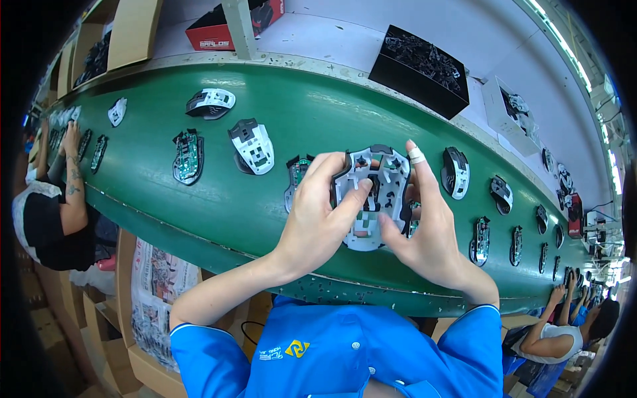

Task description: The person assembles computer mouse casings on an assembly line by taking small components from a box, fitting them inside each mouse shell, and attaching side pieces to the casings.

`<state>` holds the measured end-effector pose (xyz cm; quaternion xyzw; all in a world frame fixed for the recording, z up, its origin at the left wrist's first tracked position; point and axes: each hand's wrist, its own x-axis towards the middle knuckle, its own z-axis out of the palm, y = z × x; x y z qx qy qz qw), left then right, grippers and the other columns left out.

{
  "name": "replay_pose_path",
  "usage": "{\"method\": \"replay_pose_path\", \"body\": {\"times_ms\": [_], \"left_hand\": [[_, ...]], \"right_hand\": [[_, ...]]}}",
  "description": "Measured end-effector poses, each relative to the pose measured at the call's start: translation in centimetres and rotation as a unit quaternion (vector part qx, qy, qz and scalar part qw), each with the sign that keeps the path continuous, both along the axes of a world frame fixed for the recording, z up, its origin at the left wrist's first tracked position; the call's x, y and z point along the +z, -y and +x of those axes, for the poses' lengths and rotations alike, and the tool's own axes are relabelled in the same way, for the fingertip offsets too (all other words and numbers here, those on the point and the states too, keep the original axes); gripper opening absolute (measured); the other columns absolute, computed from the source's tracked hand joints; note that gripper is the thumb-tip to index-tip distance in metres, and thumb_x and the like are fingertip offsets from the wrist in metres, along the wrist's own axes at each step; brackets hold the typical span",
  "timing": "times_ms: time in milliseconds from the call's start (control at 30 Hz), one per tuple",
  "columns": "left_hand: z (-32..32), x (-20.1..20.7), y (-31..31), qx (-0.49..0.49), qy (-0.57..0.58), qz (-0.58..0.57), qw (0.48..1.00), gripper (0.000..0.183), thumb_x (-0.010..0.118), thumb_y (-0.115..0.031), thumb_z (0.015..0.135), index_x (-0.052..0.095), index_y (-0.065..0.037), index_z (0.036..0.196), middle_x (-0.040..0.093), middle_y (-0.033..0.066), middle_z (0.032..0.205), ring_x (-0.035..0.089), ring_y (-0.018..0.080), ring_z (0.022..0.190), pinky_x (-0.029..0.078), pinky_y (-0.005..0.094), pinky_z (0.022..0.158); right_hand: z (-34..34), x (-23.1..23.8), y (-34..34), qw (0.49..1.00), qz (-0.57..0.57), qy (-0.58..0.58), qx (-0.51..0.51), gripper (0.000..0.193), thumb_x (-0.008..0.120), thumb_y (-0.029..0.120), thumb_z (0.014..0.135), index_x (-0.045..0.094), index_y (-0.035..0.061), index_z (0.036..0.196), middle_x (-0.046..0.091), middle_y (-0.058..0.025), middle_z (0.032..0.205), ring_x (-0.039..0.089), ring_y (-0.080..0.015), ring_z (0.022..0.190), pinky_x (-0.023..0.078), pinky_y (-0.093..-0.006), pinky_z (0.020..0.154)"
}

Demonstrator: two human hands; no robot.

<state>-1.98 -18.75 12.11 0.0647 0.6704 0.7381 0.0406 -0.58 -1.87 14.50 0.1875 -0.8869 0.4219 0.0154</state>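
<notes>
A white and black mouse top shell (375,199) is held up above the green belt, its hollow inner side facing me. My left hand (318,209) grips its left side, thumb laid across the inside. On the other side my right hand (424,219) holds the shell's right edge, thumb near the lower part and index finger pointing up with a light band round it. Partly hidden behind my left hand lies a mouse base with a green circuit board (294,174). Another such board shows in part behind my right hand.
The green belt (332,99) carries a mouse shell (252,147), a base with a circuit board (188,158) and several more parts rightward. A black box of small parts (419,69) stands on the far ledge. Co-workers sit at far left (56,212) and far right (557,335).
</notes>
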Motion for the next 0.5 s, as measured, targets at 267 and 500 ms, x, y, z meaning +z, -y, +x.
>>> {"method": "replay_pose_path", "body": {"times_ms": [267,500], "left_hand": [[0.2,0.6,0.1,0.020,-0.104,-0.091,0.990,0.021,0.058,-0.005,0.084,0.052,0.007,0.102,0.051,0.0149,0.099,0.055,0.0217,0.082,0.045,0.0315,0.071],[0.3,0.9,0.1,-0.052,-0.043,-0.010,0.998,0.033,0.062,-0.007,0.079,0.054,0.003,0.109,0.056,0.0126,0.098,0.055,0.0186,0.080,0.046,0.0296,0.065]], "right_hand": [[-0.2,-1.9,0.8,0.995,-0.051,-0.086,-0.028,0.080,0.063,-0.006,0.075,0.021,0.0035,0.142,0.056,-0.0137,0.110,0.060,-0.0177,0.096,0.051,-0.0289,0.080],[-0.2,-2.5,0.6,0.984,-0.161,-0.057,-0.043,0.072,0.067,-0.002,0.073,0.032,0.0021,0.136,0.054,-0.0141,0.116,0.061,-0.0166,0.091,0.054,-0.0283,0.070]]}}
